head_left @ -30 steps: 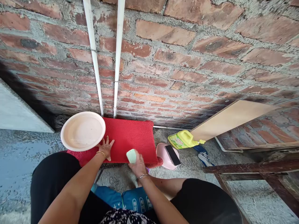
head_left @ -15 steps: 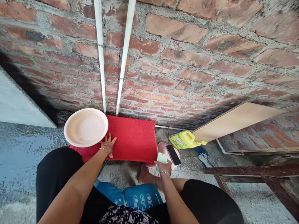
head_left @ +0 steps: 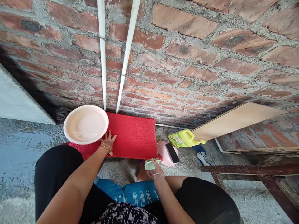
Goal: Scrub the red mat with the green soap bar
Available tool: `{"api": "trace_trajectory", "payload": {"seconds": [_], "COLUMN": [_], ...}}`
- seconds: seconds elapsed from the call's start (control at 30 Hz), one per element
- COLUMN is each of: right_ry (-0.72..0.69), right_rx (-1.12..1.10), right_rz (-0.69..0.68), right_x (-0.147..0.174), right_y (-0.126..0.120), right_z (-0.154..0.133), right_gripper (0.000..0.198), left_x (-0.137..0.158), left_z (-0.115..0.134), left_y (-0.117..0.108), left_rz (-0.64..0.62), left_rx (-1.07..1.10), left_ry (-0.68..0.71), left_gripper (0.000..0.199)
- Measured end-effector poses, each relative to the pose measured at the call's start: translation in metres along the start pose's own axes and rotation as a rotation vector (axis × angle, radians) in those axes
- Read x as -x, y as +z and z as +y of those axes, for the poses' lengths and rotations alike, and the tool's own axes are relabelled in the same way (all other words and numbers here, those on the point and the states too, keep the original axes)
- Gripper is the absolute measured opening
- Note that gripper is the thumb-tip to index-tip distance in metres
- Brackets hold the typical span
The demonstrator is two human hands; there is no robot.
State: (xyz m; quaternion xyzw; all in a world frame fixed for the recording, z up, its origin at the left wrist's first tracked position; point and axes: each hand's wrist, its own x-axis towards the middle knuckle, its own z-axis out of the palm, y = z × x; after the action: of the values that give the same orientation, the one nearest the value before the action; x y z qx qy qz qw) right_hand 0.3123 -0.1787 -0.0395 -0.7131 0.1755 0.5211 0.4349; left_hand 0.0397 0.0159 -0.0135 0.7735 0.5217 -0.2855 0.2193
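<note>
A red mat (head_left: 133, 133) with a shaggy pile lies stretched along the foot of the brick wall. My left hand (head_left: 107, 143) presses flat on it with fingers spread, just beside a pale pink basin (head_left: 86, 124) that rests over the mat's left end. In my right hand (head_left: 156, 169) is a light green scrub brush (head_left: 149, 165), its bristles facing the mat's near right edge. A dark phone (head_left: 172, 152) lies across a small pink stool or tub (head_left: 163, 152) to the right of that hand.
A yellow detergent jug (head_left: 184, 138) lies near a leaning tan board (head_left: 238, 121). Two white pipes (head_left: 127, 53) run down the wall. A brown wooden frame (head_left: 252, 169) stands at right, a pale slab (head_left: 21, 96) at left. Wet concrete floor (head_left: 23, 140) surrounds the mat.
My right hand has moved left and turned the scrub brush, so its bristles now show at the mat's near edge. My left hand stays spread on the mat.
</note>
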Motion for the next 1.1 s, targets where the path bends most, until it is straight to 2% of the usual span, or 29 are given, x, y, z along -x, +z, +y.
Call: {"api": "trace_trajectory", "payload": {"seconds": [0.1, 0.2, 0.63, 0.9, 1.1], "right_ry": [0.064, 0.064, 0.163, 0.032, 0.064], "right_rx": [-0.064, -0.094, -0.083, -0.239, -0.097], "right_rz": [0.054, 0.071, 0.108, 0.017, -0.026], "right_x": [0.005, 0.009, -0.001, 0.001, -0.011], "right_y": [0.008, 0.013, 0.011, 0.016, 0.016], "right_z": [0.004, 0.005, 0.015, 0.015, 0.022], "right_gripper": [0.031, 0.029, 0.029, 0.022, 0.012], "left_x": [0.003, 0.004, 0.000, 0.002, 0.004], "left_z": [0.000, 0.001, 0.001, 0.002, 0.002], "left_y": [-0.003, -0.004, -0.001, -0.002, -0.004], "left_rz": [-0.010, -0.011, -0.027, -0.016, -0.018], "left_rx": [-0.008, -0.014, -0.032, -0.020, -0.021], "left_ry": [-0.004, -0.007, -0.021, -0.019, -0.014], "left_gripper": [0.142, 0.142, 0.143, 0.143, 0.142]}}
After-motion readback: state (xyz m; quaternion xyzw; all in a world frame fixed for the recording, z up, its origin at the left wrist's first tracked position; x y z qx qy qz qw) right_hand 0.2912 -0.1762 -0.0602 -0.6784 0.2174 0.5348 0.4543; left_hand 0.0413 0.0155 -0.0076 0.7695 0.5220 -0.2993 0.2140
